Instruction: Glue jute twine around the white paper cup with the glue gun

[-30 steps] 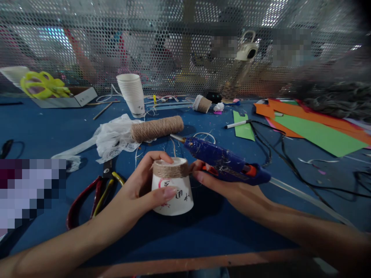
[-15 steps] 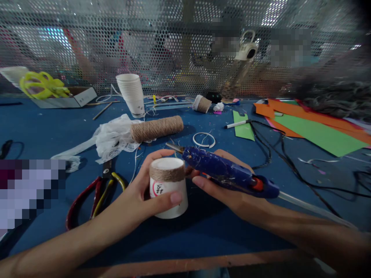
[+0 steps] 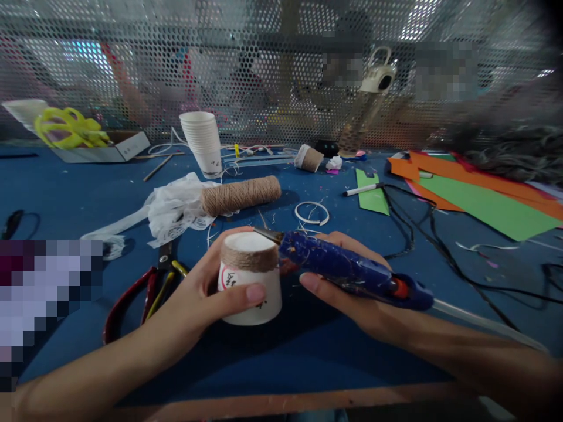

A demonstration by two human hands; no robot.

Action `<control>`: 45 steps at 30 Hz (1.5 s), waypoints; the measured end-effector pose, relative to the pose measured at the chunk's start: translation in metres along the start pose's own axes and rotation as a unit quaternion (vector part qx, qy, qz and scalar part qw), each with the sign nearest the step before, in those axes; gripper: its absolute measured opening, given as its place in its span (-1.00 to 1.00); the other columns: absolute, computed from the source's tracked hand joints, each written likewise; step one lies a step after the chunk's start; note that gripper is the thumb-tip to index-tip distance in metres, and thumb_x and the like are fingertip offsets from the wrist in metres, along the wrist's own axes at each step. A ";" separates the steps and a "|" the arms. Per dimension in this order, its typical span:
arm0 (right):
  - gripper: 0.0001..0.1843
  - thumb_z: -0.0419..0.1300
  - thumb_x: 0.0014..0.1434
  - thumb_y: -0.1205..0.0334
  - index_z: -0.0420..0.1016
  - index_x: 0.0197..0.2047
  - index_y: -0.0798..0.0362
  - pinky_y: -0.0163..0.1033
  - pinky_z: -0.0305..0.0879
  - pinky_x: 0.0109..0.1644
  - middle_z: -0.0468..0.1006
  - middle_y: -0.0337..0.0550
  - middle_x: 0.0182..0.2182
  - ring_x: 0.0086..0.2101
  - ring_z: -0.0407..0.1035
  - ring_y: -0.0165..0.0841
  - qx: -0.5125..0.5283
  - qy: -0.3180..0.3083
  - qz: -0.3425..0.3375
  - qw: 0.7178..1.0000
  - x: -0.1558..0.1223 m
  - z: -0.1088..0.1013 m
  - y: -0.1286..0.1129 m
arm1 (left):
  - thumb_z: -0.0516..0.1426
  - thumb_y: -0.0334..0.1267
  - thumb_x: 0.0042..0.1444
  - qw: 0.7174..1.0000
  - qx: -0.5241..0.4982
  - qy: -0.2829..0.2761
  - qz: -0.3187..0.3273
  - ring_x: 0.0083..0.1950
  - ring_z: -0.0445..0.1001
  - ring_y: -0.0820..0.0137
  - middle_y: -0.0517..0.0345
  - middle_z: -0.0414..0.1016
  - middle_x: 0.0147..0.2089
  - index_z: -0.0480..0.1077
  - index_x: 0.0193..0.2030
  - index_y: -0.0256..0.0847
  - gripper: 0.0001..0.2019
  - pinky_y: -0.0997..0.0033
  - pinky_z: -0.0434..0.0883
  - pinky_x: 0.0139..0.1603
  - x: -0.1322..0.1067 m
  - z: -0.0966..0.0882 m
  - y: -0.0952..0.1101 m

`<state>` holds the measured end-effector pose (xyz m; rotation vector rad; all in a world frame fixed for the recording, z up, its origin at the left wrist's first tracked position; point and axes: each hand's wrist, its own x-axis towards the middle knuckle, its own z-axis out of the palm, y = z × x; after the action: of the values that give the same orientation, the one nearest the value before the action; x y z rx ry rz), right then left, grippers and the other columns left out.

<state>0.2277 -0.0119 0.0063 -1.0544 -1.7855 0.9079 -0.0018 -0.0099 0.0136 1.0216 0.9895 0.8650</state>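
Note:
My left hand (image 3: pixel 211 287) is closed around a white paper cup (image 3: pixel 264 310), which stands bottom up. A band of brown twine (image 3: pixel 248 258) wraps the cup's upper part. In my right hand (image 3: pixel 338 296) lies a blue hot glue gun (image 3: pixel 338 264), a clear glue stick (image 3: pixel 479 319) sticking out of its back. The gun's metal nozzle (image 3: pixel 268 234) points left at the cup's top edge; whether it touches cannot be made out. Behind the cup lies a roll of twine (image 3: pixel 241 195). Scissors (image 3: pixel 127 302) with red and yellow handles rest left of my left hand.
White lace (image 3: pixel 176 205) lies beside the twine roll. Farther back stand stacked paper cups (image 3: pixel 201 143) and a box (image 3: pixel 105 149) with yellow scissors (image 3: pixel 70 129). Coloured paper (image 3: pixel 488 205) and black cords (image 3: pixel 444 252) spread on the right. A perforated metal screen (image 3: pixel 264 76) closes the back.
The cup in my left hand has shifted slightly left and turned a little. My right hand has lowered the glue gun slightly, bringing its nozzle down over the cup's top edge.

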 end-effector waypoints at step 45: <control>-0.81 0.37 0.17 0.45 0.54 -0.23 -0.02 -0.37 0.45 -0.17 0.59 -0.29 -0.30 -0.30 0.51 -0.44 0.007 0.046 -0.102 0.994 -0.001 -0.001 0.006 | 0.44 -0.15 -0.04 0.994 -0.100 -0.007 -0.053 -0.22 0.63 0.32 0.13 0.69 0.04 0.42 0.23 0.02 -0.34 0.50 0.49 -0.27 0.003 -0.001 0.003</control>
<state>0.2304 -0.0106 0.0008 -0.8729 -1.7706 0.7346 -0.0019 -0.0066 0.0156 0.7971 0.9171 0.8497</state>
